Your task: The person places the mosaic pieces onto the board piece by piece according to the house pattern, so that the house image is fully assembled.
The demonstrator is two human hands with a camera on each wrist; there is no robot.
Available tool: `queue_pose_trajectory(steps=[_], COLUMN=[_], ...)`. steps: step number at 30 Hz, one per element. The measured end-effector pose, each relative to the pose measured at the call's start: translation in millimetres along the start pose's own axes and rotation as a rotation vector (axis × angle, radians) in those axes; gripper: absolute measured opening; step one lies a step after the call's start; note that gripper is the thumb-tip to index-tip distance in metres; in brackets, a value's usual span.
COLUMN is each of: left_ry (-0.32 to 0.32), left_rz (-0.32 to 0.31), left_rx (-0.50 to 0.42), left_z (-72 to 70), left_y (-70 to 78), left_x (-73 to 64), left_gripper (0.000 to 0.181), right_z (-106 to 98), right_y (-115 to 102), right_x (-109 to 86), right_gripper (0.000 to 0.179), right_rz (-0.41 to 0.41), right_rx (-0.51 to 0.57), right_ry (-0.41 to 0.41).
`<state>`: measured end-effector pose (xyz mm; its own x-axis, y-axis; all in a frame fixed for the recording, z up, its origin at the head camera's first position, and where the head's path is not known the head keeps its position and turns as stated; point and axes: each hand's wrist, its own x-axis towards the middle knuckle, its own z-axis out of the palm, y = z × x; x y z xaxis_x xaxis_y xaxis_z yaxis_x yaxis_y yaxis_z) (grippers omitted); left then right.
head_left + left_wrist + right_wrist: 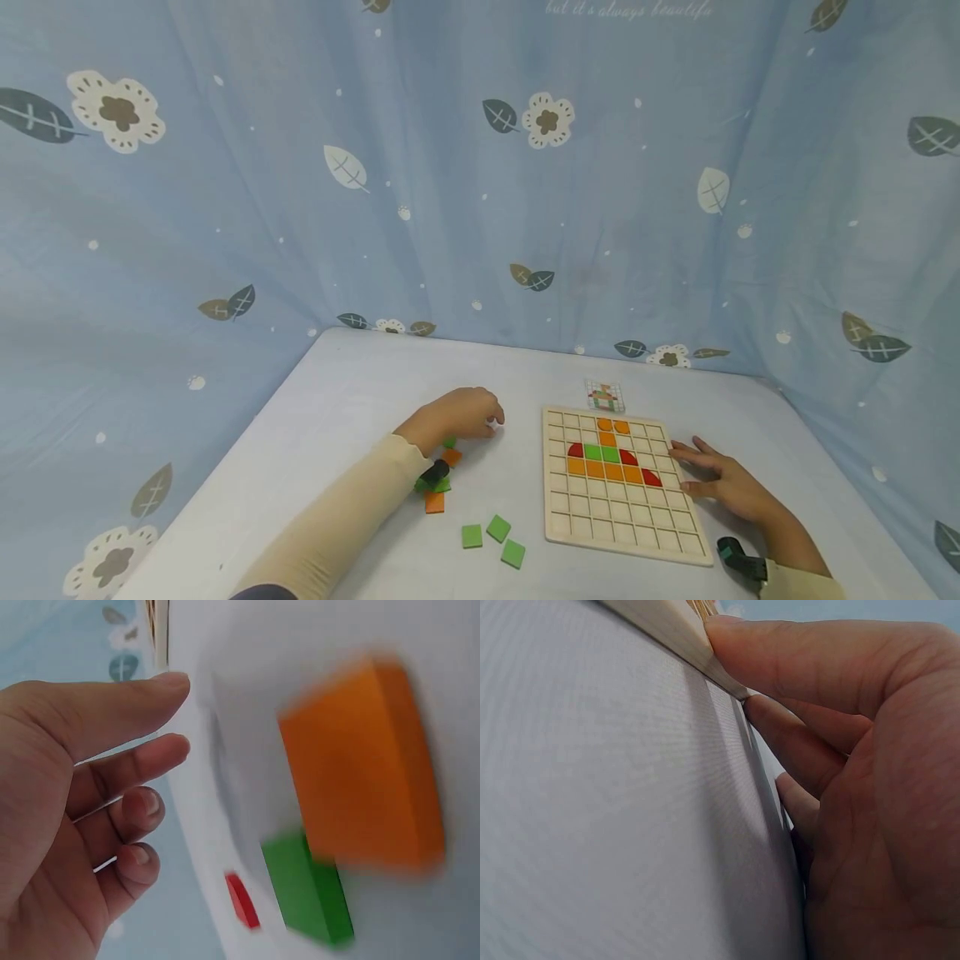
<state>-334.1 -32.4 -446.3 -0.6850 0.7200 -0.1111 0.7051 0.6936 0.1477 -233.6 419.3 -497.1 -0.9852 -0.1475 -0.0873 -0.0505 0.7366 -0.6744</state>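
Observation:
A wooden grid board (622, 518) lies on the white table and holds orange, green and red tiles (611, 455) in its upper rows. My right hand (693, 467) lies flat at the board's right edge, fingers straight; in the right wrist view its fingertips (727, 634) touch the board's rim (667, 630). My left hand (489, 422) hovers left of the board over loose tiles, fingers loosely curled. In the left wrist view the left hand (180, 712) holds nothing, with a blurred orange tile (360, 765), a green tile (307, 889) and a red piece (241, 900) beside it.
Three green tiles (495, 537) lie near the front, left of the board. An orange tile (434, 502) and more tiles sit under my left forearm. A small pattern card (605, 397) lies behind the board. Blue patterned curtains (480, 167) close in the table on three sides.

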Motion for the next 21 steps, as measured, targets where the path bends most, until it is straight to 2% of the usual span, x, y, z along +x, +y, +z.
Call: queue_pose_trajectory(steps=[5,12,21], left_ry=[-0.015,0.013,0.016], left_rz=[-0.060,-0.088,-0.172], left_rx=[-0.037,-0.028,-0.067], left_z=[-0.7,-2.4,-3.8], left_y=[-20.1,-42.7,-56.5], left_x=[-11.2,-18.7,-18.3], left_gripper=[0.025,0.027,0.026], right_z=[1,1,0], right_y=[0,-2,-2], right_x=[0.2,-0.9,-0.2], right_gripper=[0.069,0.072,0.070], right_rz=[-0.001,0.010,0.003], right_rx=[-0.001,-0.008,-0.026], right_ry=[-0.006,-0.006,0.002])
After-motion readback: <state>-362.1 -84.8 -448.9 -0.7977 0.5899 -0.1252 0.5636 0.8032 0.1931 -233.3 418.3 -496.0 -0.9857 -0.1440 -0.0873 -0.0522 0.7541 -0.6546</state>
